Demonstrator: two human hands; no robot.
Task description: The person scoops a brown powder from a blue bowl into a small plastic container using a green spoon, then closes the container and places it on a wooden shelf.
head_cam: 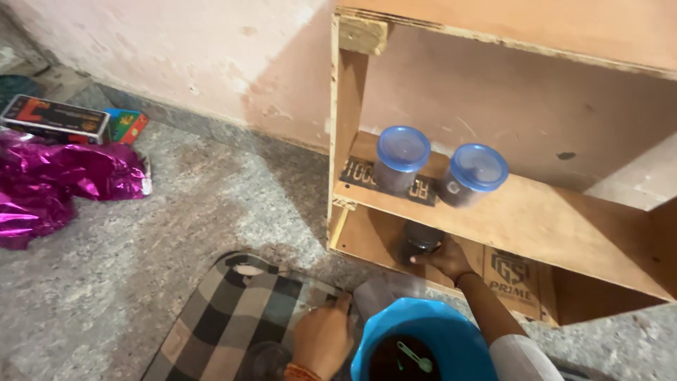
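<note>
The right hand [446, 258] had its grip closed on a dark jar [419, 242] standing upright on the lowest shelf [367, 240], the jar at about ten o'clock from the wrist. The left hand [323, 337], nearer the person, pressed fingers-together on a checked mat [226, 310], beside a blue tub [423, 339]. Two blue-lidded jars [402, 149] sat on the shelf above, at twelve o'clock.

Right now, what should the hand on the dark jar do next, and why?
Probably let go and draw back: the right hand has the dark jar standing on the wooden shelf unit's bottom board, seemingly upright, under two blue-lidded jars.
</note>
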